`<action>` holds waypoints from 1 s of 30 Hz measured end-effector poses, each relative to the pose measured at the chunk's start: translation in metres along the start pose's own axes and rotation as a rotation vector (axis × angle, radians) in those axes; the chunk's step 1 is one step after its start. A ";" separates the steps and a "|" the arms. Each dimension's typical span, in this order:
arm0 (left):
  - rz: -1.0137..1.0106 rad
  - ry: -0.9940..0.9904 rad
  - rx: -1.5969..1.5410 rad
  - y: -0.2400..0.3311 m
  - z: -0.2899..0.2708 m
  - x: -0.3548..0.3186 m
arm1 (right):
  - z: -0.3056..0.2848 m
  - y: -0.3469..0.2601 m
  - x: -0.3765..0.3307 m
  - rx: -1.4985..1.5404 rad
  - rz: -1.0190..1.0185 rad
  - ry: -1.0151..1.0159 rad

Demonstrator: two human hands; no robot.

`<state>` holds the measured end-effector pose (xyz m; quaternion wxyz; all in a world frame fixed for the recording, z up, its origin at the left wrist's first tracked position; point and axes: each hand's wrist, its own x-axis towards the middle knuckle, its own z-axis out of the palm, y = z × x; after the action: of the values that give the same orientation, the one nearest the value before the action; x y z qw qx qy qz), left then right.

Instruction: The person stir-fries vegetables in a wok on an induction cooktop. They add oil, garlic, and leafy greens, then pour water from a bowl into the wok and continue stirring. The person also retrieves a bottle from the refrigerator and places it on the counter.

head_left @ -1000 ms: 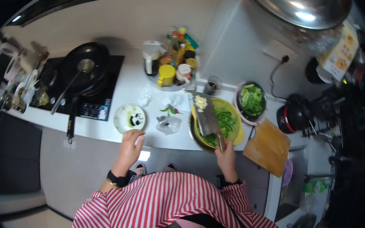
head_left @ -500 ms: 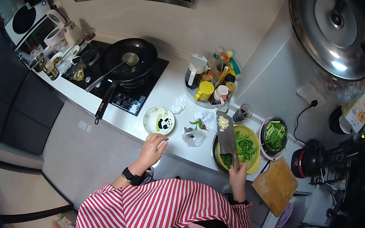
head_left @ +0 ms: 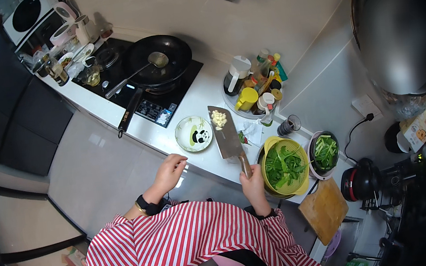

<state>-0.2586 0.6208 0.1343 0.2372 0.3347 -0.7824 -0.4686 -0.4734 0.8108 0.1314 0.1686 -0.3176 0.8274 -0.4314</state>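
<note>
In my right hand (head_left: 253,182) is the wooden handle of a cleaver (head_left: 228,140), its broad blade held flat. A small heap of chopped garlic (head_left: 219,119) rests near the blade's far end. Just left of the blade, a panda-patterned plate (head_left: 185,131) sits on the counter with nothing on it. My left hand (head_left: 169,172) hovers near the counter edge below the plate, fingers apart and holding nothing. To the right of the cleaver stands a yellow colander (head_left: 303,175) of leafy greens (head_left: 282,164).
A black wok (head_left: 179,66) with a ladle (head_left: 158,60) sits on the stove at left. Seasoning bottles crowd a round tray (head_left: 230,99) by the wall. Right of the colander are a bowl of cut greens (head_left: 325,151) and a wooden cutting board (head_left: 324,209) at the counter edge.
My right hand has carried the cleaver and garlic left, from above the colander to beside the plate. My left hand has dropped slightly away from the plate. The view has shifted a little.
</note>
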 end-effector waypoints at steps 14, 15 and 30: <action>-0.076 -0.147 -0.007 -0.137 -0.167 -0.007 | 0.182 -0.002 0.010 -0.103 0.101 0.271; -0.091 -0.154 -0.018 -0.147 -0.176 -0.006 | 0.190 -0.002 0.009 -0.110 0.103 0.292; -0.480 0.059 -0.744 -0.143 -0.234 0.091 | 0.194 -0.011 0.016 -0.317 0.253 0.180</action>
<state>-0.1157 0.3699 0.1169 0.2484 0.4119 -0.4534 -0.7504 -0.3743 0.6777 0.0296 0.0950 -0.1939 0.9298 -0.2981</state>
